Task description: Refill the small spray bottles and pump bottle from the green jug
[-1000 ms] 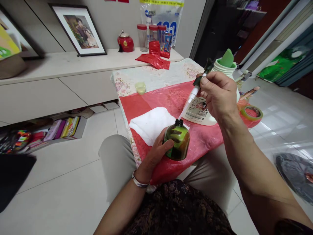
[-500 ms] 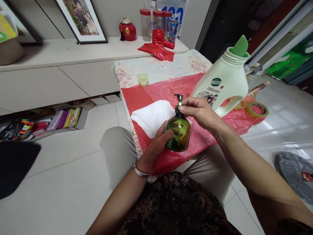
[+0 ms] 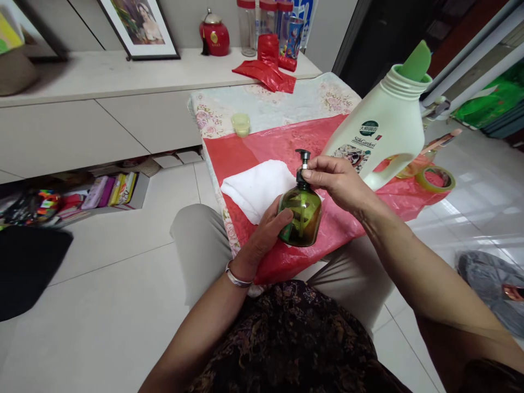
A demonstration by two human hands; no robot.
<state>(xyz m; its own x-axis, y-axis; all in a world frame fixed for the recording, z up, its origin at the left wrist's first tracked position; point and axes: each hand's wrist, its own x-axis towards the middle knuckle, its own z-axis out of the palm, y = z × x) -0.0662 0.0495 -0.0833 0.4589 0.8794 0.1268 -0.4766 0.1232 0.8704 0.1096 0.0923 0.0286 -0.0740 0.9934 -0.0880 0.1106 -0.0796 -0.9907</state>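
A dark green see-through pump bottle [image 3: 305, 218] is held upright over the red plastic sheet [image 3: 295, 262], with some liquid low inside it. My left hand [image 3: 268, 232] is closed around the bottle's left side, thumb across the front. At the neck, the thumb and fingers of my right hand [image 3: 331, 179] pinch the black pump head [image 3: 303, 158] just below its spout. Behind the bottle lies a folded white cloth [image 3: 260, 188]. To the right stands a large pale green detergent jug [image 3: 376, 125], its mouth uncapped and a green piece [image 3: 415, 61] sticking out.
A small translucent cup [image 3: 240, 124] sits on the flowered tablecloth [image 3: 303, 101]. Tape [image 3: 434, 179] lies at the table's right edge. Jars [image 3: 246, 30], a red pot [image 3: 214, 38] and a photo frame [image 3: 141, 27] stand on the cabinet behind.
The view has tilted down slightly, so the scene sits higher in the picture at the back. Both hands keep their hold on the bottle and pump head.
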